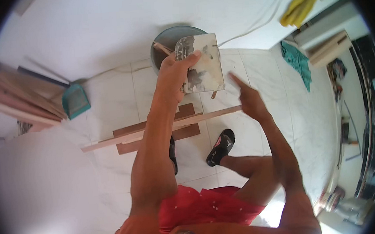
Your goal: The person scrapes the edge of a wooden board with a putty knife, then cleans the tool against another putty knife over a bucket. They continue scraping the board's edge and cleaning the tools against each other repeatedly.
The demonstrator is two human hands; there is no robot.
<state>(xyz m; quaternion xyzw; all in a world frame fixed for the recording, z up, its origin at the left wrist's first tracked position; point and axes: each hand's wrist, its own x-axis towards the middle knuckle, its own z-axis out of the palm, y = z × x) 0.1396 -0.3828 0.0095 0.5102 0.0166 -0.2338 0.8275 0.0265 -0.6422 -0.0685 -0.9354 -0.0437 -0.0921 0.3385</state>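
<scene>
My left hand is closed on a flat board with a rounded corner, its pale face covered in dark worn patches; the thumb presses on that face. To the right of the board is my right hand, with the index finger stretched toward the board's edge and nothing seen in it. Below both hands, a long wooden strip lies across brown boards near my feet. The strip's right end overlaps my right hand in this view, and my left forearm hides part of its middle.
Behind the held board stands a grey-green bucket with wood scraps. A teal dustpan and leaning planks are at the left. On the right are a green cloth, a yellow cloth and wooden pieces.
</scene>
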